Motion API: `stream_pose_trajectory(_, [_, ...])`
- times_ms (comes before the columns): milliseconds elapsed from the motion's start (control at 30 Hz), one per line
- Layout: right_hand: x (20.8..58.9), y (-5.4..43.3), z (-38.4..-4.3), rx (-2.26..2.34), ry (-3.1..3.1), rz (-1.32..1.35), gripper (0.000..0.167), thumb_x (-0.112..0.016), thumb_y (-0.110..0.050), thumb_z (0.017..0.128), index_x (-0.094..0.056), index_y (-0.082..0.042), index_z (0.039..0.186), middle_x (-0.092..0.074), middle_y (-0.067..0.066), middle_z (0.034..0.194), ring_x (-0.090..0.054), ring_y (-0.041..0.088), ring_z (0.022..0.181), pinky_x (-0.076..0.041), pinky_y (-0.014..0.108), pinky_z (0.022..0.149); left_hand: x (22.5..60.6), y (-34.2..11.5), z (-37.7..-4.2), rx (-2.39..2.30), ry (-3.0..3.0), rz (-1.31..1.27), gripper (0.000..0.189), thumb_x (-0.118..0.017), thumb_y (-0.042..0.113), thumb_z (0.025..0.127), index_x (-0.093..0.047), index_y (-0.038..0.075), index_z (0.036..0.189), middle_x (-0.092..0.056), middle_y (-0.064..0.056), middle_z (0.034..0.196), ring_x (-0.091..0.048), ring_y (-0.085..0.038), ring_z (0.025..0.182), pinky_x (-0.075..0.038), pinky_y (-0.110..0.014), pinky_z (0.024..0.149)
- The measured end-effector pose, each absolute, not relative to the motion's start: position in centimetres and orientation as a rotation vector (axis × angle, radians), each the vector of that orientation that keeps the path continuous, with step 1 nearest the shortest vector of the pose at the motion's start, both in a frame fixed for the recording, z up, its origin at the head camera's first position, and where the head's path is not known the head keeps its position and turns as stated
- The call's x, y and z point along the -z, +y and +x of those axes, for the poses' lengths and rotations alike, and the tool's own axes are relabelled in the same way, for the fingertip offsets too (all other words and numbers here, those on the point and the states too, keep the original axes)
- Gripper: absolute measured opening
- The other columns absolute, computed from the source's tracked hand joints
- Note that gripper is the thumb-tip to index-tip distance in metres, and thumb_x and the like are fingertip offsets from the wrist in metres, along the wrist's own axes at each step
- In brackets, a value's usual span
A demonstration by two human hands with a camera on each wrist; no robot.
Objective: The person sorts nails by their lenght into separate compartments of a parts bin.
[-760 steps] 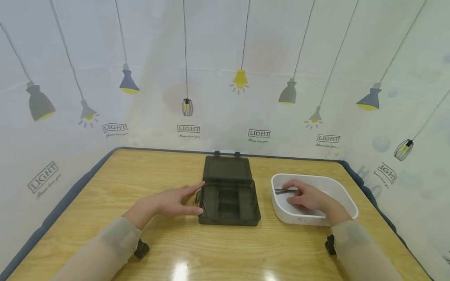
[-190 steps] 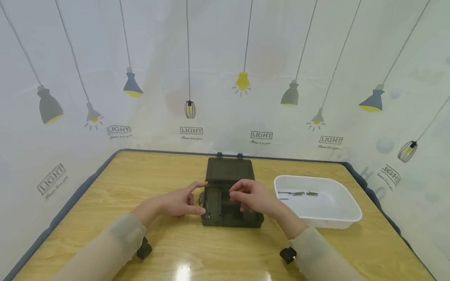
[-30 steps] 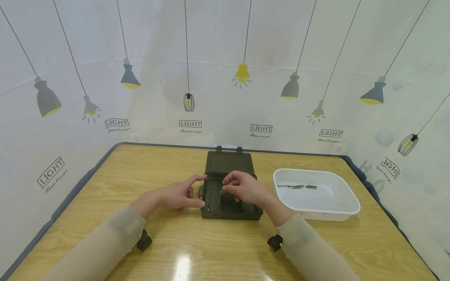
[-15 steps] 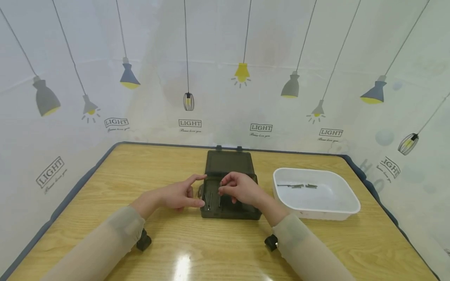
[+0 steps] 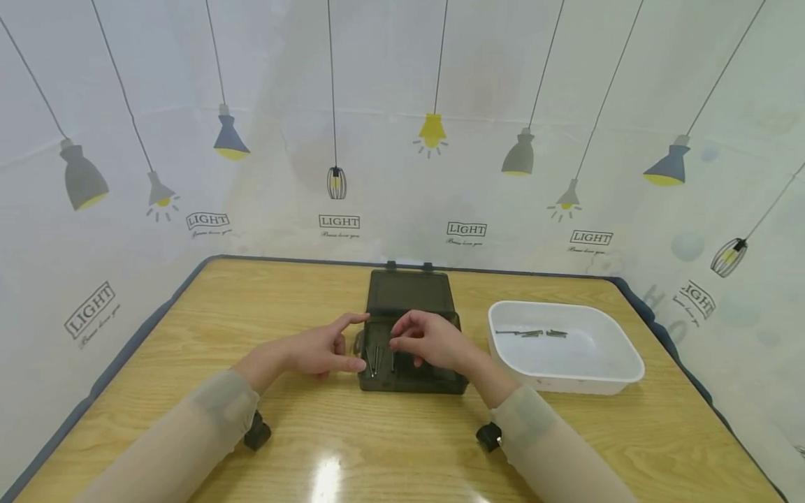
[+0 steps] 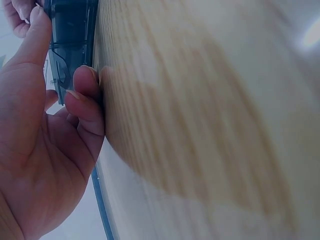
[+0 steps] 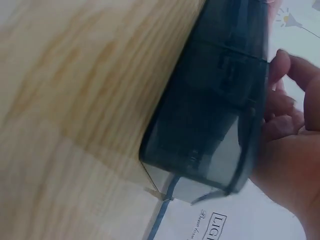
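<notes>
A dark translucent compartment box (image 5: pixel 411 381) lies open on the table, its lid (image 5: pixel 410 290) tipped back toward the wall. Along its left side, my left hand (image 5: pixel 314 351) spreads thumb and index finger to the front and back corners. In the left wrist view its thumb (image 6: pixel 37 37) runs along the rim and the other fingers curl by the table. My right hand (image 5: pixel 434 342) hovers over the box, thumb and index fingertips slightly apart with nothing visible between them. Several thin nail-like metal pieces (image 5: pixel 376 362) lie in the left compartments. The palm hides the right compartments.
A white tray (image 5: pixel 566 384) stands right of the box, with several more nail-like metal pieces (image 5: pixel 532 334) toward its back left. The wooden table (image 5: pixel 390 447) has a dark back edge against a lamp-patterned wall covering (image 5: pixel 377 91).
Earlier my right hand picked in the white tray; then it moved over the box. Its fingertips have parted slightly, and another nail-like piece shows in the left compartment. The left hand stays.
</notes>
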State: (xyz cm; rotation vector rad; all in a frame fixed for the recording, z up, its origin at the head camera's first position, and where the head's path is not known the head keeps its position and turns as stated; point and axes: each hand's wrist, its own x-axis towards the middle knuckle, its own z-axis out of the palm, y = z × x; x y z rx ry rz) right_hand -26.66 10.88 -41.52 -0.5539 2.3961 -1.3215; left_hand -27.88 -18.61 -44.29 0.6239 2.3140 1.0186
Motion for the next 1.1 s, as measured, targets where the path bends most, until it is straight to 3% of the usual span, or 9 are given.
stream_pose_trajectory(167, [40.7, 12.4, -26.1, 1.289, 2.408, -0.656, 0.027, -0.073, -0.027, 0.108, -0.07, -0.007, 0.126, -0.074, 0.007, 0.108, -0.064, 0.019, 0.072, -0.06, 0.041, 0.073, 44.3, -18.7, -27.8, -1.01, 2.331, 0.636, 0.101, -0.079, 0.054, 0.1, -0.014, 0.036, 0.176, -0.068, -0.007, 0.086, -0.06, -0.019, 0.06, -0.053, -0.035, 0.061])
stream_pose_trajectory(300, [39.5, 15.2, -26.0, 1.303, 2.426, -0.656, 0.028, -0.07, -0.027, 0.11, -0.069, -0.007, 0.128, -0.072, 0.016, 0.113, -0.065, 0.021, 0.077, -0.061, 0.045, 0.076, 44.3, -18.7, -27.7, -1.015, 2.335, 0.647, 0.101, -0.079, 0.052, 0.101, -0.014, 0.036, 0.176, -0.068, -0.008, 0.087, -0.061, -0.019, 0.06, -0.053, -0.035, 0.061])
stream_pose_trajectory(567, [37.6, 22.7, -27.5, 1.317, 2.557, -0.494, 0.03, -0.068, -0.031, 0.112, -0.067, -0.006, 0.128, -0.073, 0.016, 0.109, -0.064, 0.023, 0.077, -0.056, 0.038, 0.072, 44.1, -18.7, -27.7, -1.034, 2.332, 0.668, 0.099, -0.078, 0.049, 0.103, -0.014, 0.034, 0.177, -0.066, -0.008, 0.087, -0.06, -0.02, 0.06, -0.052, -0.036, 0.06])
stream_pose_trajectory(733, [38.3, 27.8, -28.6, 1.259, 2.578, -0.371, 0.035, -0.065, -0.033, 0.113, -0.066, -0.004, 0.131, -0.072, 0.015, 0.112, -0.066, 0.025, 0.081, -0.053, 0.034, 0.066, 44.1, -18.7, -27.7, -1.019, 2.34, 0.673, 0.1, -0.078, 0.05, 0.102, -0.014, 0.034, 0.177, -0.066, -0.007, 0.087, -0.059, -0.019, 0.06, -0.052, -0.035, 0.06])
stream_pose_trajectory(900, [39.4, 31.1, -29.3, 1.116, 2.589, -0.256, 0.033, -0.065, -0.028, 0.112, -0.066, -0.002, 0.132, -0.074, 0.017, 0.115, -0.067, 0.025, 0.087, -0.056, 0.035, 0.07, 44.0, -18.7, -27.7, -1.019, 2.34, 0.663, 0.1, -0.079, 0.049, 0.102, -0.014, 0.034, 0.177, -0.066, -0.008, 0.087, -0.059, -0.019, 0.06, -0.052, -0.035, 0.061])
stream_pose_trajectory(1100, [41.4, 32.7, -29.8, 0.989, 2.593, -0.177, 0.03, -0.067, -0.021, 0.11, -0.062, -0.005, 0.134, -0.069, 0.01, 0.098, -0.066, 0.023, 0.084, -0.057, 0.035, 0.074, 44.2, -18.7, -27.8, -1.011, 2.346, 0.653, 0.101, -0.079, 0.052, 0.101, -0.014, 0.034, 0.177, -0.067, -0.008, 0.088, -0.059, -0.019, 0.061, -0.052, -0.034, 0.061])
